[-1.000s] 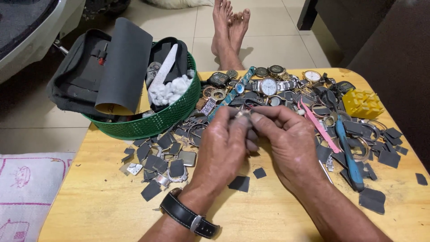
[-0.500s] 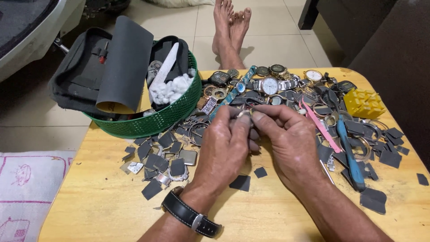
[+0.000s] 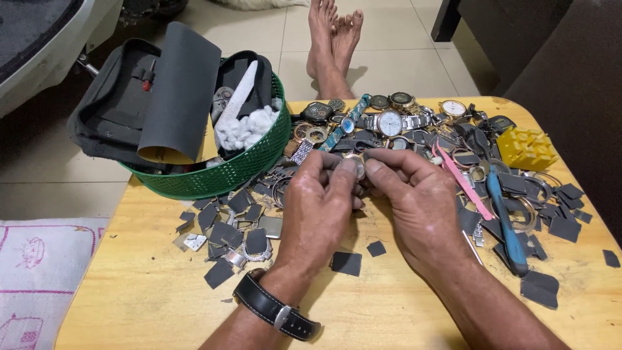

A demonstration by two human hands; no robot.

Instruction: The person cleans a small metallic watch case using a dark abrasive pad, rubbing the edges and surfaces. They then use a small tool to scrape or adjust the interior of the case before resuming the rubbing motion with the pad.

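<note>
Little changed since half a second ago: left hand and right hand in the same spot at frame centre, fingertips pressed together around a small round watch case, only a sliver of metal showing between them. Both pinched shut on that case, held just above the table. Black strap watch on the left wrist, lower centre.

No readable packaging; instead, a green mesh basket at upper left, holding a dark grey pouch, a rolled dark sheet with tan backing, a pale file and white cotton. Yellow gridded block at upper right. Pink tweezers and a blue-handled tool right of the hands. Heap of wristwatches along the top edge, dark square scraps scattered left and right.

Round pale wooden table, tiled beige floor beyond, two bare feet at top centre, a printed cloth at lower left.
</note>
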